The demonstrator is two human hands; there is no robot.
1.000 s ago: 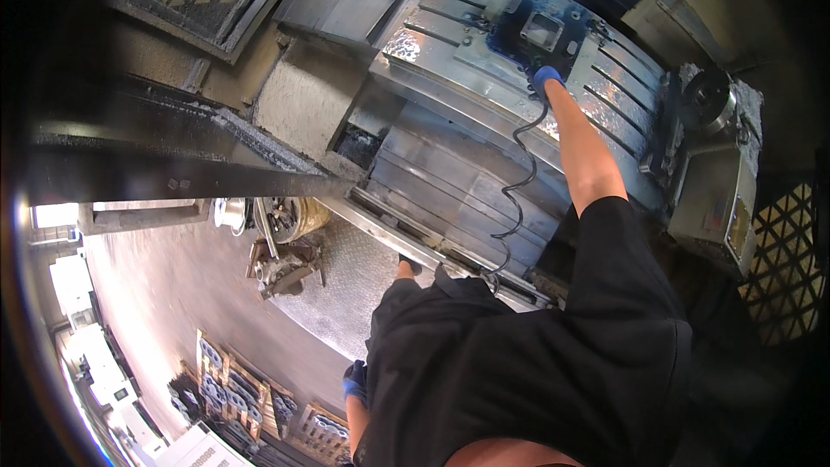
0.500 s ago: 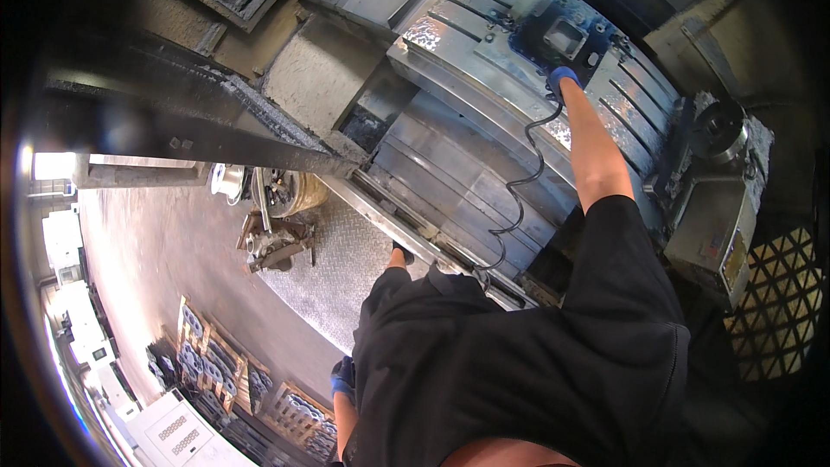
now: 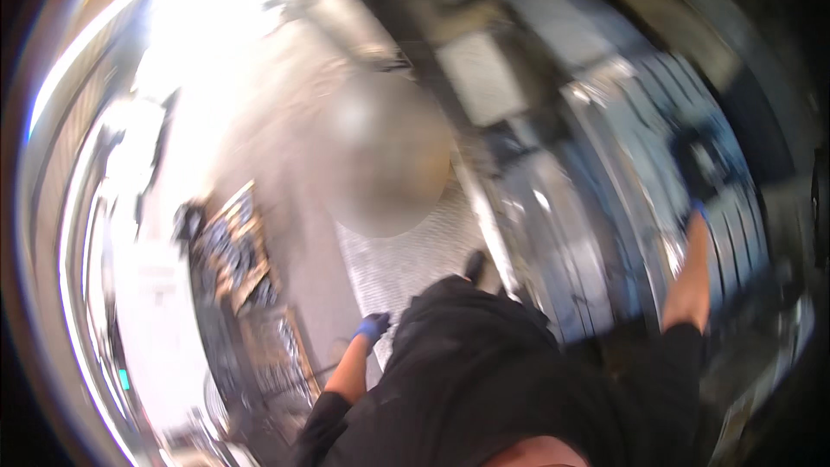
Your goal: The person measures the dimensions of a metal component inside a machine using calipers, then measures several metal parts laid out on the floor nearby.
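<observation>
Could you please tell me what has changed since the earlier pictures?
The view has swung left, so the machine table sits farther right. The left hand shows higher, clearer of the shirt. The right hand stays by the dark plate; blur hides its grip.

Dark-blue plate (image 3: 689,149) (brighter blue gloves (image 3: 372,327))

The table (image 3: 636,131) lies to the person's right. On it is the plate (image 3: 687,152), nearer the far edge than the near one. The right hand (image 3: 698,208) is at the plate's end toward the person; blur hides any contact. Left of the table's near edge run the covers (image 3: 558,238), then the sill (image 3: 486,220). The platform (image 3: 406,264) borders the sill, a foot (image 3: 474,265) by its right edge, the left hand (image 3: 373,327) over its left. Farther left, across the floor (image 3: 298,216), parts (image 3: 229,242) lie on a pallet, with the cabinet (image 3: 156,320) beyond.
</observation>
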